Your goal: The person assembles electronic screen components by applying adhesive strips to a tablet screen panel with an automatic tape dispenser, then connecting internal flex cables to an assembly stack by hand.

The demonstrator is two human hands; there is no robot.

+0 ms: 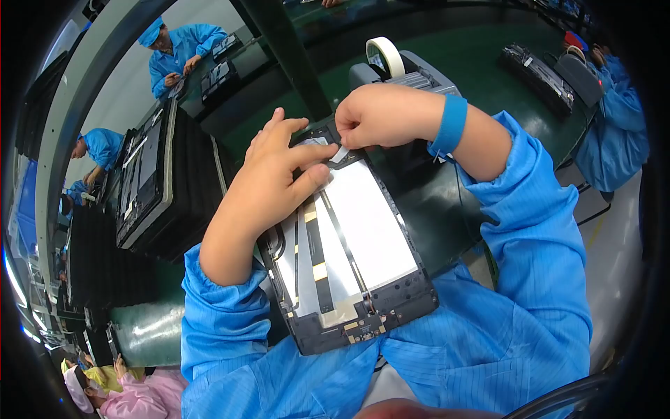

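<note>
An opened tablet (pixel 373 230) lies in front of me, its near end by my chest. Its inside shows a large white panel, silvery strips, a dark ribbon cable with yellowish tape, and small boards along the near edge. My left hand (pixel 279 167) rests over its far left part with the fingers spread. At the far end my right hand (pixel 380 119) pinches a small whitish piece of tape (pixel 340 154) between thumb and forefinger, close to the left fingertips. Around my right wrist is a blue band (pixel 450 124) with a cord hanging from it.
A grey tape dispenser (pixel 419 75) with a cream tape roll (pixel 385 57) stands beyond my right hand. To the left rises a tall stack of black trays (pixel 188 174) with device parts on top. More parts (pixel 537 78) lie far right. Several people in coveralls work around.
</note>
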